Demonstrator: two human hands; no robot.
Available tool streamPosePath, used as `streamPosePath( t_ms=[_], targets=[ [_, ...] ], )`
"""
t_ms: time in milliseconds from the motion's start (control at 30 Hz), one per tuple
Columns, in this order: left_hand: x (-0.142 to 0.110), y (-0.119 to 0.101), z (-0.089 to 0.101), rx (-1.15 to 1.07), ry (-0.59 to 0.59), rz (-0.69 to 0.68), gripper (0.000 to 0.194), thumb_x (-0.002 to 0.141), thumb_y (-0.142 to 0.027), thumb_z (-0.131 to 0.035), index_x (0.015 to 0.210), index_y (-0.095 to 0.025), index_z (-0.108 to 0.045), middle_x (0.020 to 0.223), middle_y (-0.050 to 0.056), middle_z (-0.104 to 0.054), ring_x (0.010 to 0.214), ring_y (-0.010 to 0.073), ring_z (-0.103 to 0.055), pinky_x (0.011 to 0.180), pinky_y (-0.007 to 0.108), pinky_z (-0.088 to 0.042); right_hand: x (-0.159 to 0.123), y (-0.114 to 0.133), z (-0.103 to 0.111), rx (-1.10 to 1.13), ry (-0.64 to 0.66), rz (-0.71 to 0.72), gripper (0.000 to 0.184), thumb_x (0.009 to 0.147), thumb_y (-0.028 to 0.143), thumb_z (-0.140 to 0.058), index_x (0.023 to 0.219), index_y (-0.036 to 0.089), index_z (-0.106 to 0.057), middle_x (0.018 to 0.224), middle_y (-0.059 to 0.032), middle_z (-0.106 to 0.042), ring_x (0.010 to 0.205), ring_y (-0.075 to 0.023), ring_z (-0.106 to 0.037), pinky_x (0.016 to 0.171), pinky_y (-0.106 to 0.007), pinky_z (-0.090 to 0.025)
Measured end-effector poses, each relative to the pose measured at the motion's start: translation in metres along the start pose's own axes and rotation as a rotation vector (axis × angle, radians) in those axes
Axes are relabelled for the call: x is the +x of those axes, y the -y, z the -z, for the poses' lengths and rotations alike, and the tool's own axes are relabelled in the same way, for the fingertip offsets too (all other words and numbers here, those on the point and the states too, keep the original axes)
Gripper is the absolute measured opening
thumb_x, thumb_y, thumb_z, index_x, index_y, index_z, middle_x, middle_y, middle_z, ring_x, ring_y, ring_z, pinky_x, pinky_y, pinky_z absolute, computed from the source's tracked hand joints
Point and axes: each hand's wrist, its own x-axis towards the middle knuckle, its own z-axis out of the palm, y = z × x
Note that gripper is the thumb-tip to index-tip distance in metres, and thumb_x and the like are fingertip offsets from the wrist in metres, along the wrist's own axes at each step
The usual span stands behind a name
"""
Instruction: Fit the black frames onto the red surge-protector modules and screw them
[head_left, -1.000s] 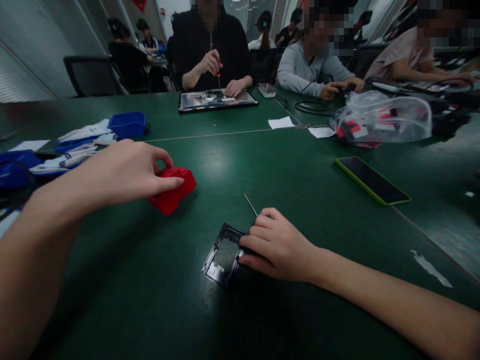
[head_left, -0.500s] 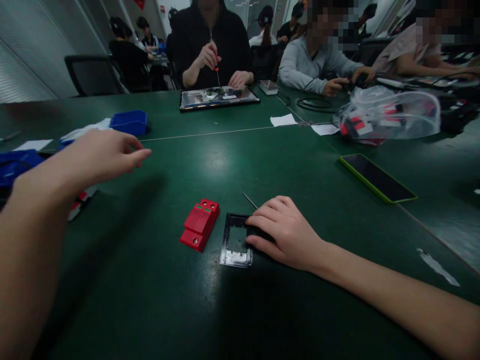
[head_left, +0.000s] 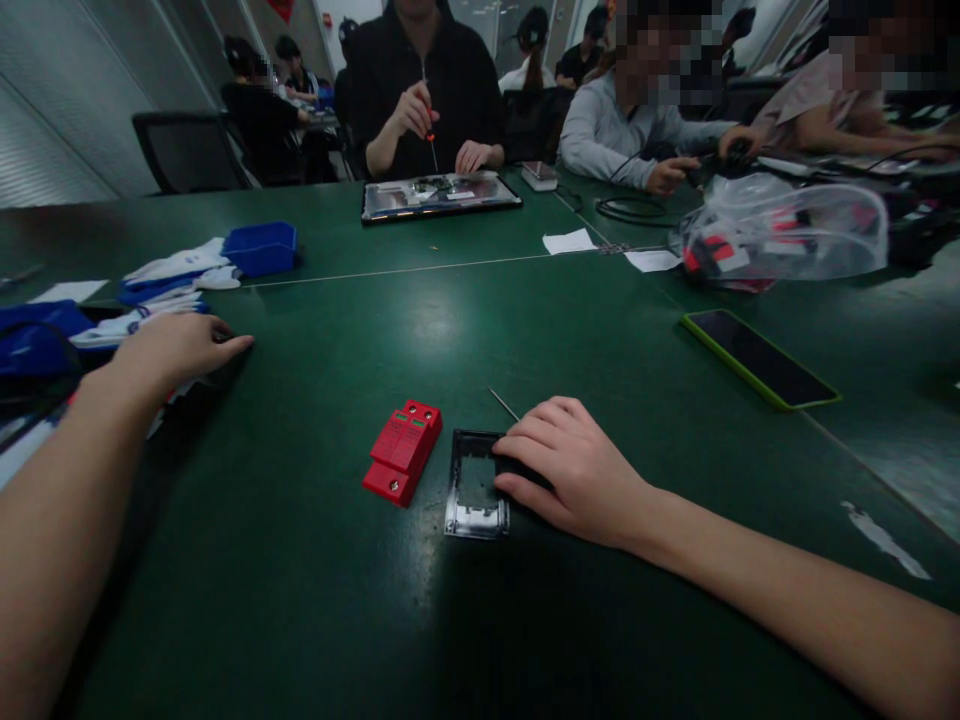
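Note:
At the left, my left hand [head_left: 176, 345] is low over the table beside white and blue gloves [head_left: 176, 270]. Its thumb stands apart from the bent fingers, whose tips are partly hidden; nothing shows in its grasp. My right hand [head_left: 574, 470] rests on the table with curled fingers over a screwdriver. The screwdriver's thin metal shaft [head_left: 503, 404] juts out past the fingers, and its handle is mostly hidden. Touching the right fingertips is a flat black frame-like housing [head_left: 478, 520] with an open middle. A red block-shaped module [head_left: 403, 452] with several screw terminals lies left of it.
A blue bin [head_left: 261, 248] is beyond the gloves. A phone in a green case [head_left: 761, 358] and a clear plastic bag with red parts [head_left: 784, 230] lie at the right. Across the table, a person holds a screwdriver over an opened panel [head_left: 441, 196]. Other people sit nearby.
My left hand has come down and left, toward the items near the gloves, uncovering more of the gloves. My right hand, the housing and the red module stay put.

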Motion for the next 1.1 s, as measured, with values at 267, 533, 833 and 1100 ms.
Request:
streamPosePath(
  t_ms=[267,533,833,1100],
  targets=[
    [-0.008,-0.008,0.000,-0.001,-0.062,-0.026,0.059,0.094,-0.052,-0.045,0.126,-0.006,-0.064,0.111,0.016,-0.073,0.092,0.0294,-0.065,0.063,0.028,-0.045,0.001,0.001,0.000,0.001,0.003,0.001,0.037,0.107,0.040,-0.045,0.107,0.013,-0.070,0.100,-0.0098,-0.072,0.093,-0.0249,-0.061,0.089,-0.044,-0.039],
    [-0.001,-0.015,0.004,-0.021,-0.045,-0.106,0.052,0.094,-0.041,-0.050,0.131,-0.006,-0.063,0.111,0.012,-0.076,0.091,0.0252,-0.067,0.069,0.026,-0.047,0.000,0.000,0.001,-0.005,0.011,-0.005,0.031,0.105,0.038,-0.049,0.107,0.015,-0.070,0.100,-0.0098,-0.072,0.091,-0.0235,-0.062,0.088,-0.043,-0.040],
    [0.005,-0.007,0.009,-0.056,0.065,-0.133,0.057,0.087,-0.043,-0.066,0.133,-0.009,-0.064,0.112,0.010,-0.077,0.094,0.0254,-0.068,0.078,0.028,-0.050,0.001,0.000,0.002,0.020,0.006,0.010,0.035,0.107,0.039,-0.045,0.107,0.014,-0.069,0.101,-0.0098,-0.072,0.090,-0.0227,-0.062,0.090,-0.042,-0.038],
    [0.004,-0.006,0.006,-0.067,0.067,-0.118,0.055,0.090,-0.043,-0.062,0.130,-0.006,-0.064,0.114,0.013,-0.076,0.093,0.0264,-0.068,0.077,0.030,-0.049,0.000,-0.001,0.001,0.019,0.015,0.011,0.035,0.107,0.039,-0.045,0.108,0.013,-0.069,0.101,-0.0102,-0.072,0.091,-0.0235,-0.063,0.088,-0.043,-0.039]
  ],
)
